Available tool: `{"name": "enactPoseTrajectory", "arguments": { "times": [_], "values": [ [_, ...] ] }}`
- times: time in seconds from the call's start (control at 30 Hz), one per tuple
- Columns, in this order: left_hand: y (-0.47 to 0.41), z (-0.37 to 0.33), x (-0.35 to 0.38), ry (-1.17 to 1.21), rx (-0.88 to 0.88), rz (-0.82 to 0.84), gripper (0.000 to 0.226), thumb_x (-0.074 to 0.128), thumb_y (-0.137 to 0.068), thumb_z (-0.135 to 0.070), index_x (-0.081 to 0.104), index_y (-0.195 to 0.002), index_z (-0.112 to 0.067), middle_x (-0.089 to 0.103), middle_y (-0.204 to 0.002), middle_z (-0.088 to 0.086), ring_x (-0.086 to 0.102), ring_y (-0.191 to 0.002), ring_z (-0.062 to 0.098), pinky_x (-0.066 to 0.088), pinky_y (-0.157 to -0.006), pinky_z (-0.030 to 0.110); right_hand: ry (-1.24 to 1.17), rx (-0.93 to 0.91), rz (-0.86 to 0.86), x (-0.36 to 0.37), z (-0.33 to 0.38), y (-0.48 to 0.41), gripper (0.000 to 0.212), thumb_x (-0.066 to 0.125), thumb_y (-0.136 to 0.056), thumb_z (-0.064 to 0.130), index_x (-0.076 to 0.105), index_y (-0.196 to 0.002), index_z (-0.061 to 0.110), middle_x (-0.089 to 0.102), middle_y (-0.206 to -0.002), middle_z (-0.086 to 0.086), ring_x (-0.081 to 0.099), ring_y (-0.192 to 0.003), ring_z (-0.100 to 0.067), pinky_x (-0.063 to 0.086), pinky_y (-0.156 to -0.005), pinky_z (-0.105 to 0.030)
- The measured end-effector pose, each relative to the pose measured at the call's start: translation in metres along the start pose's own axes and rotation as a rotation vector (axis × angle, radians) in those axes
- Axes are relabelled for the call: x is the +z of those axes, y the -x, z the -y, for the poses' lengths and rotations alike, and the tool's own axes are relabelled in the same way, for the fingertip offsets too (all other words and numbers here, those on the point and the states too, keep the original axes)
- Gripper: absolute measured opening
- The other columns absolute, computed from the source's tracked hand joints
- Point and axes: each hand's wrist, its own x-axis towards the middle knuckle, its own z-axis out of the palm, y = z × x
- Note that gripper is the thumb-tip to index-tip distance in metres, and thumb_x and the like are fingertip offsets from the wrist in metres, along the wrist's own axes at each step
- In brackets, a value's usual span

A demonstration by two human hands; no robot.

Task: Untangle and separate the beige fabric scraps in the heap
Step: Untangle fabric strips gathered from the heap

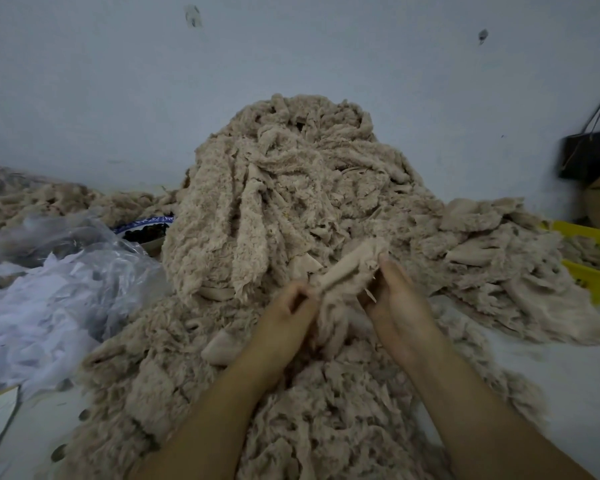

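Note:
A tall heap of fluffy beige fabric scraps (284, 188) rises in the middle against the wall and spreads down toward me. A flatter pile of beige scraps (499, 258) lies to its right. Between my hands is one beige scrap (347, 268), a strip with a smooth backing and fuzzy edges, lifted slightly off the heap. My left hand (284, 317) pinches its lower end with curled fingers. My right hand (399, 303) holds its right side, thumb up along the strip. The rest of the scrap hangs down between my palms.
A clear plastic bag with white fabric pieces (49, 289) lies at the left. More beige scraps (32, 199) sit behind it. Yellow crates (593, 258) stand at the right edge, with a dark bag (589, 154) hanging above them. A pale wall (291, 46) backs the heap.

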Motion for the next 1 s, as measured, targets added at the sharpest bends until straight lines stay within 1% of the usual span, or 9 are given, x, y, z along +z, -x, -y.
{"name": "enactPoseTrajectory", "arguments": {
  "times": [0.17, 0.23, 0.3, 0.4, 0.53, 0.67, 0.77, 0.87, 1.0],
  "values": [
    [-0.011, -0.011, -0.023, 1.153, -0.166, -0.163, 0.026, 0.041, -0.106, -0.016, 0.064, -0.112, -0.003, 0.076, -0.095, 0.012, 0.075, -0.074, 0.017, 0.059, -0.056, 0.026, 0.715, -0.068, 0.292, 0.005, -0.011, 0.020, 0.048, 0.044, -0.080, 0.084, 0.063, -0.113, 0.055, 0.064, -0.111, 0.036, 0.059, -0.098, 0.016, 0.045, -0.084, -0.022],
    [-0.011, -0.010, -0.027, 1.273, -0.162, -0.172, 0.031, 0.037, -0.107, -0.018, 0.064, -0.108, -0.002, 0.076, -0.090, 0.012, 0.075, -0.073, 0.017, 0.060, -0.058, 0.026, 0.937, -0.042, 0.427, 0.007, -0.026, 0.024, 0.055, 0.051, -0.080, 0.080, 0.060, -0.120, 0.044, 0.062, -0.111, 0.036, 0.058, -0.103, 0.011, 0.044, -0.086, -0.013],
    [-0.010, -0.011, -0.026, 1.313, -0.176, -0.186, 0.033, 0.037, -0.107, -0.019, 0.064, -0.108, -0.002, 0.075, -0.096, 0.014, 0.076, -0.076, 0.018, 0.060, -0.058, 0.027, 1.024, -0.086, 0.410, 0.012, -0.031, 0.025, 0.030, 0.053, -0.094, 0.059, 0.064, -0.096, 0.031, 0.066, -0.085, 0.031, 0.062, -0.080, 0.006, 0.042, -0.065, -0.002],
    [-0.012, -0.010, -0.026, 1.314, -0.192, -0.218, 0.033, 0.037, -0.108, -0.020, 0.064, -0.116, -0.003, 0.072, -0.112, 0.014, 0.075, -0.086, 0.020, 0.060, -0.058, 0.027, 0.691, -0.003, 0.183, 0.010, -0.022, 0.020, 0.021, 0.052, -0.100, 0.041, 0.069, -0.099, 0.028, 0.074, -0.089, 0.015, 0.068, -0.079, 0.002, 0.048, -0.060, -0.008],
    [-0.015, -0.008, -0.029, 1.341, -0.168, -0.287, 0.032, 0.036, -0.108, -0.019, 0.063, -0.115, -0.003, 0.076, -0.099, 0.016, 0.076, -0.080, 0.020, 0.060, -0.057, 0.025, 0.185, 0.233, 0.112, 0.010, -0.008, 0.017, 0.030, 0.058, -0.098, 0.035, 0.067, -0.114, 0.012, 0.075, -0.108, -0.007, 0.072, -0.100, -0.020, 0.058, -0.084, -0.035],
    [-0.014, -0.007, -0.031, 1.367, -0.137, -0.277, 0.030, 0.038, -0.107, -0.018, 0.062, -0.111, -0.001, 0.076, -0.099, 0.019, 0.077, -0.080, 0.021, 0.060, -0.059, 0.025, -0.075, 0.280, 0.184, 0.014, 0.004, 0.022, 0.042, 0.048, -0.102, 0.038, 0.080, -0.101, 0.011, 0.075, -0.111, -0.008, 0.073, -0.099, -0.018, 0.059, -0.065, -0.025],
    [-0.015, -0.004, -0.025, 1.062, -0.079, -0.201, 0.032, 0.047, -0.103, -0.030, 0.065, -0.110, -0.004, 0.074, -0.110, 0.013, 0.075, -0.090, 0.020, 0.059, -0.069, 0.026, -0.095, 0.281, 0.220, 0.012, 0.006, 0.023, 0.046, 0.047, -0.100, 0.041, 0.082, -0.092, 0.011, 0.075, -0.108, -0.010, 0.074, -0.096, -0.019, 0.059, -0.066, -0.025],
    [-0.008, -0.001, -0.011, 0.315, 0.021, -0.023, 0.039, 0.066, -0.083, -0.059, 0.067, -0.109, -0.030, 0.073, -0.111, -0.011, 0.069, -0.104, 0.008, 0.056, -0.082, 0.022, -0.130, 0.275, 0.236, 0.014, 0.005, 0.024, 0.039, 0.057, -0.090, 0.039, 0.081, -0.091, 0.008, 0.076, -0.099, -0.012, 0.073, -0.080, -0.018, 0.059, -0.060, -0.026],
    [0.000, 0.006, 0.001, -0.186, 0.091, 0.142, 0.035, 0.076, -0.077, -0.057, 0.060, -0.106, -0.046, 0.067, -0.104, -0.035, 0.063, -0.095, -0.013, 0.051, -0.075, 0.009, -0.096, 0.267, 0.178, 0.012, 0.001, 0.021, 0.032, 0.056, -0.094, 0.037, 0.075, -0.091, 0.011, 0.056, -0.063, -0.002, 0.040, -0.042, -0.007, 0.043, -0.041, -0.020]
  ]
}}
